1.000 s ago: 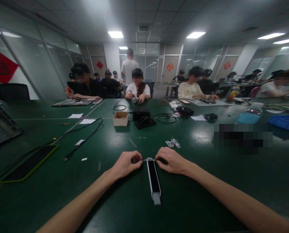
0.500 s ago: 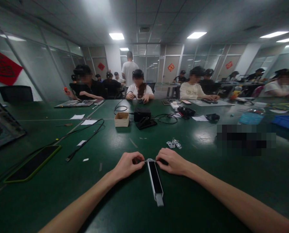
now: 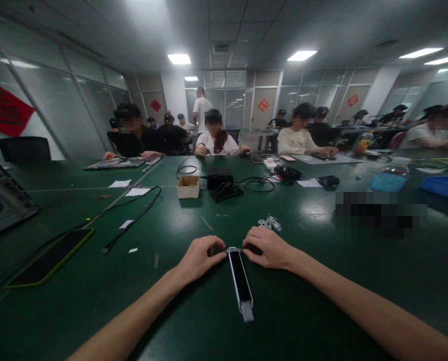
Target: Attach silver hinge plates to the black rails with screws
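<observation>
A long white device with a black face (image 3: 241, 278) lies on the green table (image 3: 299, 311), a grey plug-like piece (image 3: 247, 312) at its near end. Across its far end sits a small metal piece (image 3: 234, 249). My left hand (image 3: 203, 256) pinches the left end of that metal piece between thumb and finger. At its right end, my right hand (image 3: 266, 248) does the same. Just beyond my right hand is a loose pile of small metal plates (image 3: 270, 223).
A green-edged phone (image 3: 50, 257) and a black cable (image 3: 133, 220) lie to the left. Farther off stand a small box (image 3: 188, 187) and a black device (image 3: 219, 179). A large bottle (image 3: 389, 178) and a blue tray (image 3: 444, 186) are at the right. People sit across the table.
My hands keep their pinch, with only a slight shift of the left. Across the table, one person's hand has moved out to the right, and the person at the left has lowered a raised hand.
</observation>
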{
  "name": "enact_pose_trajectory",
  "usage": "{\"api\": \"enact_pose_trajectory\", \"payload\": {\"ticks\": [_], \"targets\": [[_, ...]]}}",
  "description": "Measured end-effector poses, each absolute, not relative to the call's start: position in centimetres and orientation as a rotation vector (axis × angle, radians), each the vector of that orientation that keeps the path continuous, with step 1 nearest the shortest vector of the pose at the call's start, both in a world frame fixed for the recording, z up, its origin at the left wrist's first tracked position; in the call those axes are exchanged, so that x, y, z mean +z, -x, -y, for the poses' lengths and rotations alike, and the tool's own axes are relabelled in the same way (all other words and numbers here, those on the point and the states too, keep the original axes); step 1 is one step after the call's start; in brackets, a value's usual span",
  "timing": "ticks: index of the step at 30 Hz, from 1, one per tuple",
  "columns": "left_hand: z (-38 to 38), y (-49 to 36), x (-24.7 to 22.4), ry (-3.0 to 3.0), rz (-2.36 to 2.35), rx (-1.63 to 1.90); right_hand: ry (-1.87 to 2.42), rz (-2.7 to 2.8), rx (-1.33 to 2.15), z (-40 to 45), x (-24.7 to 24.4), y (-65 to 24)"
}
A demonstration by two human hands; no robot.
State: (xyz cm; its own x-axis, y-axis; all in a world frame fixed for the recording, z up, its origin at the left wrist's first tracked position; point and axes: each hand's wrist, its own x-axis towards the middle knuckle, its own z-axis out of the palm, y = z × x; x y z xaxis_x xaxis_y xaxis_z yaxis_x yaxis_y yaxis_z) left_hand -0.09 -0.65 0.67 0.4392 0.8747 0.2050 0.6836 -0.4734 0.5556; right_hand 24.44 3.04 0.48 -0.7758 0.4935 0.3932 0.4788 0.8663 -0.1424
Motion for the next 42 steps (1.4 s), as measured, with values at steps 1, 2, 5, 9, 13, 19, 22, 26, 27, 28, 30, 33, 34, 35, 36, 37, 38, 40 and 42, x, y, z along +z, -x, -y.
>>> {"api": "enact_pose_trajectory", "payload": {"ticks": [1,2,5,9,13,19,22,26,27,28,30,33,34,35,36,37,38,40,42], "targets": [[0.6,0.1,0.6,-2.316,-1.327,0.679,0.747,2.595,0.002,-3.4,0.7,-24.9],[0.5,0.1,0.5,-2.326,-1.331,0.686,0.797,2.566,-0.050,-4.0,0.9,-25.5],[0.4,0.1,0.4,-2.343,-1.322,0.682,1.061,2.446,-0.187,-6.2,1.0,-28.4],[0.5,0.1,0.6,-2.342,-1.287,0.669,1.423,2.378,-0.159,-9.0,0.0,-33.1],[0.6,0.2,0.6,-2.337,-1.250,0.676,1.525,2.430,-0.041,-10.4,-1.2,-35.3],[0.4,0.3,0.1,-2.343,-1.277,0.652,1.606,2.482,-0.101,-10.6,-1.0,-34.7],[0.4,0.3,0.0,-2.335,-1.271,0.635,1.655,2.471,-0.141,-10.5,-0.6,-34.6],[0.4,0.3,0.0,-2.326,-1.267,0.645,1.711,2.464,-0.198,-10.4,-0.4,-34.2],[0.4,0.3,0.0,-2.325,-1.270,0.646,1.718,2.462,-0.211,-10.4,-0.3,-34.0],[0.5,0.3,0.1,-2.325,-1.274,0.648,1.722,2.460,-0.223,-10.4,-0.3,-33.9],[0.6,0.2,0.3,-2.327,-1.283,0.646,1.726,2.450,-0.235,-10.4,-0.4,-33.7],[0.8,0.0,0.8,-2.326,-1.294,0.609,1.731,2.419,-0.213,-10.4,-0.5,-33.7],[0.9,0.0,0.9,-2.327,-1.300,0.595,1.733,2.403,-0.197,-10.4,-0.5,-33.7],[1.0,0.0,0.9,-2.332,-1.305,0.582,1.732,2.385,-0.178,-10.3,-0.5,-33.8],[1.0,0.0,1.0,-2.338,-1.311,0.574,1.726,2.365,-0.157,-10.1,-0.4,-33.8],[1.1,0.0,1.0,-2.344,-1.315,0.571,1.716,2.347,-0.137,-9.9,-0.3,-33.7],[1.2,0.0,0.9,-2.350,-1.318,0.571,1.701,2.334,-0.124,-9.6,-0.1,-33.6],[1.3,0.0,0.8,-2.364,-1.324,0.584,1.627,2.294,-0.064,-8.8,0.5,-32.9],[1.4,0.0,0.8,-2.376,-1.341,0.635,1.482,2.211,0.079,-7.7,1.2,-31.6]]}}
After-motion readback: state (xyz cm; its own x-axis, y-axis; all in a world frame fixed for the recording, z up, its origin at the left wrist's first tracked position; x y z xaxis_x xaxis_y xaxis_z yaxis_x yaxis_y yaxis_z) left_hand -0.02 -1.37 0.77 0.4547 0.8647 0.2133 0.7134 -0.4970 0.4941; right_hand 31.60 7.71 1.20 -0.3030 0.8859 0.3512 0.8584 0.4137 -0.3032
